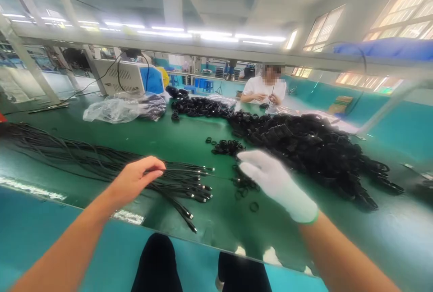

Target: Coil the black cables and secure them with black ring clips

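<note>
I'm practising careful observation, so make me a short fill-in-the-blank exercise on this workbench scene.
1. The tabletop is ____ in colour.
2. The right hand wears a white glove, while the left hand, at the black cables, is ____.
3. The big black heap lies to the ____ of those cables in the picture.
4. The boxy machine at the back has a ____ side panel.

Missing words: green; bare; right; blue.

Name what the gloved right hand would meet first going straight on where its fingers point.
Probably the small heap of black rings just beyond the right hand; depth is unclear.
</note>
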The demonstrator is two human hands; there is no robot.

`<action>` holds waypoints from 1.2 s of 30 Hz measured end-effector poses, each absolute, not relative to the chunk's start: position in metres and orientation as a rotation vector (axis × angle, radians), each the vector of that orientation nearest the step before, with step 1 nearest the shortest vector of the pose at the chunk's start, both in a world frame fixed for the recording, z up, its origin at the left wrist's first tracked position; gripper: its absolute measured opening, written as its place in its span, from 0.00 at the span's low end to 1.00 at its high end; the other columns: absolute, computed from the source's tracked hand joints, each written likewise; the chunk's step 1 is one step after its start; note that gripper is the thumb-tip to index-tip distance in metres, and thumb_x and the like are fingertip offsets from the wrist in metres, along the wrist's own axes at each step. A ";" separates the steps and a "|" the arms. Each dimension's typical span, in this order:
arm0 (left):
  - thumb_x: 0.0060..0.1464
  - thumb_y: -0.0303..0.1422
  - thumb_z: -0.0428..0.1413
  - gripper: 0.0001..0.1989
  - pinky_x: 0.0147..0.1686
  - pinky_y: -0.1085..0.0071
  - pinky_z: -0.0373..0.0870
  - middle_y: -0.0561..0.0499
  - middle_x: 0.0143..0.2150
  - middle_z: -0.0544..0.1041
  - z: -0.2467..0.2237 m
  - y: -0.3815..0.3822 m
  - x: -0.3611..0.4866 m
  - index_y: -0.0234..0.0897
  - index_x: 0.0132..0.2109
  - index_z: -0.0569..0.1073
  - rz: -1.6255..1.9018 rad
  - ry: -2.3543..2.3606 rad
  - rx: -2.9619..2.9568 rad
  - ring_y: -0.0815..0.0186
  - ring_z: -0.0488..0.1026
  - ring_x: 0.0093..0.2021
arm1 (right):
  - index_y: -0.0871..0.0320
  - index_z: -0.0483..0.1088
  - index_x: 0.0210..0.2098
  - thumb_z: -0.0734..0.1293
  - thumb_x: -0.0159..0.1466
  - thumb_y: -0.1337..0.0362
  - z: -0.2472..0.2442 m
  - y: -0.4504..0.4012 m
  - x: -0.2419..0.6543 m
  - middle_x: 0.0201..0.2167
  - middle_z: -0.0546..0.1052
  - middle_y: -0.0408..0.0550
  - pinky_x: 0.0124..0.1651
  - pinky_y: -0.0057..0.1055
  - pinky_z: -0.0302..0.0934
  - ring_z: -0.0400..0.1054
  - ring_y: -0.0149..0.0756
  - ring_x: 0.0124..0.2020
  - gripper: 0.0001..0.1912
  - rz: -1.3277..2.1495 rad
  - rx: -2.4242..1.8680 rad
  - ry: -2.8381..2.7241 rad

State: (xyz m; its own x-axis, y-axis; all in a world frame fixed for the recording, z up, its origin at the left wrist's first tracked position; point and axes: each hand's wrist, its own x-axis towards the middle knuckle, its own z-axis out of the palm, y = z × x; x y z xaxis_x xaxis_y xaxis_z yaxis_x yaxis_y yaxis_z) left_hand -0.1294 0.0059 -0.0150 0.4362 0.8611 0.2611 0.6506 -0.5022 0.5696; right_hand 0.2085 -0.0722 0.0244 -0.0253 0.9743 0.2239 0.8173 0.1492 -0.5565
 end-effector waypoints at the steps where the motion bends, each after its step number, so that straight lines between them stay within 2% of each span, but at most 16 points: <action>1: 0.55 0.42 0.50 0.12 0.42 0.70 0.66 0.51 0.39 0.75 -0.005 0.007 -0.127 0.40 0.37 0.72 0.760 1.269 2.313 0.62 0.70 0.40 | 0.52 0.62 0.55 0.62 0.60 0.53 0.022 -0.072 0.203 0.53 0.68 0.48 0.55 0.36 0.54 0.62 0.41 0.53 0.24 0.393 -1.638 -1.936; 2: 0.54 0.43 0.50 0.13 0.43 0.70 0.66 0.51 0.39 0.75 0.006 0.009 -0.123 0.40 0.37 0.72 0.776 1.263 2.324 0.61 0.70 0.41 | 0.53 0.59 0.57 0.64 0.58 0.54 0.019 -0.071 0.197 0.54 0.67 0.50 0.56 0.39 0.52 0.60 0.43 0.54 0.29 0.417 -1.590 -2.000; 4: 0.55 0.43 0.50 0.13 0.42 0.69 0.66 0.52 0.39 0.75 0.026 0.012 -0.112 0.40 0.37 0.72 0.810 1.292 2.362 0.61 0.70 0.40 | 0.56 0.62 0.53 0.63 0.59 0.59 0.015 -0.067 0.186 0.48 0.71 0.52 0.54 0.42 0.54 0.63 0.43 0.49 0.23 0.471 -1.558 -2.098; 6: 0.56 0.41 0.49 0.12 0.42 0.67 0.67 0.51 0.39 0.75 0.040 0.010 -0.094 0.40 0.38 0.72 0.823 1.368 2.443 0.61 0.71 0.40 | 0.58 0.66 0.43 0.56 0.62 0.65 0.011 -0.063 0.181 0.34 0.74 0.49 0.42 0.36 0.61 0.67 0.36 0.36 0.12 0.649 -1.526 -2.098; 7: 0.56 0.40 0.49 0.11 0.44 0.64 0.66 0.51 0.41 0.75 0.043 0.007 -0.082 0.40 0.40 0.72 0.831 1.414 2.510 0.59 0.71 0.42 | 0.58 0.65 0.38 0.53 0.63 0.66 0.009 -0.061 0.180 0.27 0.72 0.45 0.34 0.31 0.62 0.67 0.32 0.28 0.11 0.815 -1.471 -2.051; 9: 0.55 0.37 0.51 0.13 0.52 0.55 0.59 0.48 0.48 0.73 0.042 -0.003 -0.055 0.41 0.47 0.70 0.844 1.459 2.695 0.54 0.67 0.50 | 0.58 0.62 0.35 0.50 0.64 0.66 0.006 -0.058 0.180 0.18 0.66 0.39 0.20 0.22 0.56 0.61 0.27 0.17 0.11 1.212 -1.289 -1.890; 10: 0.54 0.36 0.53 0.16 0.57 0.50 0.51 0.47 0.52 0.71 0.039 -0.008 -0.040 0.42 0.50 0.69 0.862 1.436 2.801 0.51 0.62 0.55 | 0.58 0.61 0.33 0.51 0.63 0.66 0.004 -0.057 0.180 0.15 0.64 0.37 0.16 0.20 0.51 0.58 0.26 0.14 0.10 1.406 -1.183 -1.785; 11: 0.53 0.36 0.54 0.16 0.59 0.48 0.45 0.48 0.51 0.72 0.035 -0.012 -0.027 0.43 0.50 0.69 0.819 1.344 2.893 0.51 0.60 0.57 | 0.58 0.61 0.31 0.52 0.62 0.66 0.002 -0.056 0.179 0.13 0.62 0.36 0.14 0.19 0.47 0.56 0.25 0.13 0.08 1.566 -1.073 -1.676; 12: 0.54 0.35 0.54 0.13 0.60 0.50 0.43 0.49 0.47 0.74 0.031 -0.015 -0.015 0.44 0.48 0.71 0.706 1.222 2.940 0.53 0.63 0.55 | 0.59 0.60 0.29 0.54 0.61 0.67 -0.001 -0.055 0.177 0.13 0.61 0.36 0.13 0.19 0.45 0.54 0.24 0.12 0.07 1.687 -0.970 -1.573; 14: 0.56 0.34 0.51 0.06 0.56 0.56 0.53 0.52 0.36 0.76 0.029 -0.015 0.002 0.43 0.39 0.73 0.480 1.110 2.894 0.60 0.69 0.44 | 0.60 0.60 0.27 0.57 0.60 0.65 -0.009 -0.052 0.172 0.15 0.61 0.37 0.13 0.19 0.45 0.53 0.22 0.12 0.07 1.882 -0.763 -1.333; 17: 0.59 0.36 0.49 0.12 0.44 0.65 0.61 0.54 0.30 0.74 0.038 -0.007 0.007 0.40 0.31 0.73 0.349 1.129 2.795 0.65 0.69 0.35 | 0.63 0.65 0.33 0.60 0.61 0.57 -0.024 -0.046 0.166 0.22 0.68 0.42 0.15 0.22 0.57 0.61 0.25 0.14 0.14 2.123 -0.465 -1.084; 21: 0.57 0.39 0.52 0.10 0.46 0.68 0.57 0.55 0.32 0.73 0.053 0.006 0.004 0.42 0.32 0.75 0.292 0.902 2.740 0.67 0.68 0.38 | 0.68 0.66 0.37 0.60 0.60 0.58 -0.041 -0.039 0.165 0.28 0.74 0.52 0.18 0.30 0.65 0.71 0.37 0.21 0.16 2.411 -0.256 -0.995; 24: 0.57 0.37 0.52 0.10 0.47 0.69 0.56 0.56 0.32 0.73 0.051 0.014 0.008 0.42 0.32 0.75 0.250 0.787 2.669 0.67 0.68 0.37 | 0.69 0.66 0.40 0.53 0.64 0.57 -0.046 -0.039 0.167 0.31 0.76 0.57 0.27 0.42 0.69 0.74 0.44 0.29 0.20 2.492 -0.222 -0.867; 27: 0.56 0.37 0.53 0.10 0.46 0.69 0.57 0.56 0.31 0.73 0.046 0.022 0.016 0.41 0.31 0.75 0.225 0.742 2.659 0.67 0.68 0.36 | 0.68 0.65 0.44 0.46 0.67 0.54 -0.049 -0.040 0.170 0.33 0.76 0.59 0.34 0.49 0.67 0.74 0.46 0.32 0.26 2.528 -0.212 -0.811; 33: 0.56 0.37 0.53 0.11 0.44 0.70 0.59 0.55 0.29 0.72 0.044 0.035 0.033 0.40 0.29 0.75 0.289 0.739 2.686 0.67 0.68 0.36 | 0.68 0.65 0.42 0.52 0.65 0.60 -0.056 -0.036 0.175 0.31 0.76 0.57 0.33 0.48 0.66 0.74 0.44 0.31 0.18 2.480 -0.249 -0.895; 36: 0.60 0.36 0.46 0.14 0.40 0.73 0.62 0.54 0.32 0.74 0.021 0.030 0.034 0.39 0.35 0.75 0.399 0.790 2.535 0.68 0.69 0.35 | 0.67 0.65 0.40 0.58 0.62 0.55 -0.052 -0.036 0.187 0.31 0.76 0.57 0.29 0.47 0.66 0.73 0.45 0.29 0.19 2.382 -0.134 -0.939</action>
